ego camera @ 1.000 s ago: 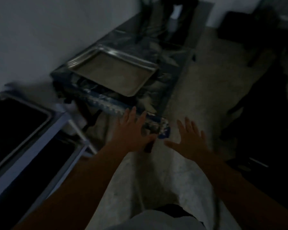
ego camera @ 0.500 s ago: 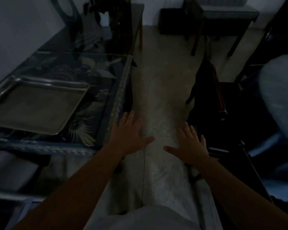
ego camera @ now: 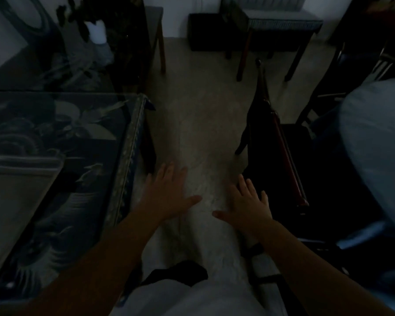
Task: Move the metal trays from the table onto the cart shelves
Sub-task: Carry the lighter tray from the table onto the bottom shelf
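Since the tray (ego camera: 14, 201) lies on the table (ego camera: 96, 142) to my left, I hold my left hand (ego camera: 169, 197) and right hand (ego camera: 249, 206) spread flat and empty over the floor (ego camera: 198, 124), ready to reach.

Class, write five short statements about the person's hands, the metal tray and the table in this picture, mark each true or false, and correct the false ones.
1. Both hands are empty with fingers spread. True: the left hand and right hand hold nothing.
2. The left hand grips the metal tray. False: the metal tray lies untouched on the table, apart from both hands.
3. The tray sits at the left of the view. True.
4. The hands hover over the table top. False: they are out over the pale floor, to the right of the table edge.
5. The table has a patterned top. True: pale leaf-like shapes show on it.
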The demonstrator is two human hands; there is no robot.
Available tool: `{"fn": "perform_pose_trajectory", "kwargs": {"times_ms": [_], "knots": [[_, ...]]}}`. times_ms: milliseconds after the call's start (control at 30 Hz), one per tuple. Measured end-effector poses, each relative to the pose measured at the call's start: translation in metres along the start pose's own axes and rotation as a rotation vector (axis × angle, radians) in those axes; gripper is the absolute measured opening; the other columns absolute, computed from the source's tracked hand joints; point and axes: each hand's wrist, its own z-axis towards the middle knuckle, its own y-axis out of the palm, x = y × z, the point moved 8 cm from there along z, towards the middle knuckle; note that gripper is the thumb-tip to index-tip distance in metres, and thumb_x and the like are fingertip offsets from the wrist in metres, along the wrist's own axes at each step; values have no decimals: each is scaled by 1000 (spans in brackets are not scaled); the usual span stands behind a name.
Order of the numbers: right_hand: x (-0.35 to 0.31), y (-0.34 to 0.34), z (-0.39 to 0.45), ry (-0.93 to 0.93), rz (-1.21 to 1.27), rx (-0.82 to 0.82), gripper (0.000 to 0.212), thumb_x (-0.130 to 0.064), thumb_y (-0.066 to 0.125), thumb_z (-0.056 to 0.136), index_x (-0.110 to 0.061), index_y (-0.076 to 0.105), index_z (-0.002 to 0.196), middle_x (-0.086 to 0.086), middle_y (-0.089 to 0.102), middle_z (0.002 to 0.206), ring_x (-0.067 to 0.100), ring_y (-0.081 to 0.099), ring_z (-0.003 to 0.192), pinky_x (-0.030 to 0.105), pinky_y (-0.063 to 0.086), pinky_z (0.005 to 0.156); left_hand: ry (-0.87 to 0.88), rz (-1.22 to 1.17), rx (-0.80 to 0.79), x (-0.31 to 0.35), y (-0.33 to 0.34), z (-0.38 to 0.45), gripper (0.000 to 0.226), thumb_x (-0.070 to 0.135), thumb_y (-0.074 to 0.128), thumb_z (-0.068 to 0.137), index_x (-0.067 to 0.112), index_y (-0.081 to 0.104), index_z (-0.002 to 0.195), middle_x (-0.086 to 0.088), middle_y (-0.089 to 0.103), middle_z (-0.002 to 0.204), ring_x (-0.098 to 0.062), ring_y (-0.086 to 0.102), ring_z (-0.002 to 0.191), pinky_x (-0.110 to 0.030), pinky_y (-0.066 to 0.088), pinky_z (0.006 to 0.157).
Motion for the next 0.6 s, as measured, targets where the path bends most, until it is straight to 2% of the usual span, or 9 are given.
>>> {"fn": "perform_pose_trajectory", "kwargs": {"times_ms": [133,233,300,367,467,600], "knots": [[7,-10,70,43,7,-13,120,-101,18,47,-38,-1,148,-7,-17,159,17,-16,146,58,1,113,23,-8,-58,-11,-19,71,107,92,26,74,31,-3,158,-8,-8,167,-28,-7,152,-61,5,119],[8,-19,116,69,-1,-1,119,-101,20,46,-40,-2,146,-8,-17,159,17,-15,146,58,3,113,14,39,-70,-23,-37,115,106,90,29,76,30,-3,158,-8,-7,167,-28,-6,152,-61,6,119],[8,-25,146,91,-6,-6,116,-99,25,50,-40,0,146,-9,-16,159,16,-14,146,58,3,113,7,45,-64,-32,-45,140,108,91,25,73,29,-3,158,-9,-4,167,-30,-4,152,-62,7,118],[4,-30,173,83,-18,-11,114,-98,25,52,-39,3,147,-9,-14,160,16,-13,146,57,4,113,-16,6,-62,-42,-49,160,120,96,13,60,28,-1,158,-9,-3,167,-30,-4,152,-63,8,118],[-12,-37,218,-20,-59,-47,114,-96,22,52,-37,1,147,-7,-14,160,17,-13,147,58,7,113,-98,-33,-57,-70,-47,187,130,102,1,50,30,-1,158,-7,-5,167,-29,-6,152,-63,4,118],[-58,-49,287,-231,-104,-131,121,-97,17,48,-34,-6,149,-6,-15,160,18,-11,147,59,6,114,-305,-83,-38,-125,-41,197,116,101,13,62,36,-6,155,-5,-5,167,-27,-3,152,-62,7,118]]}}
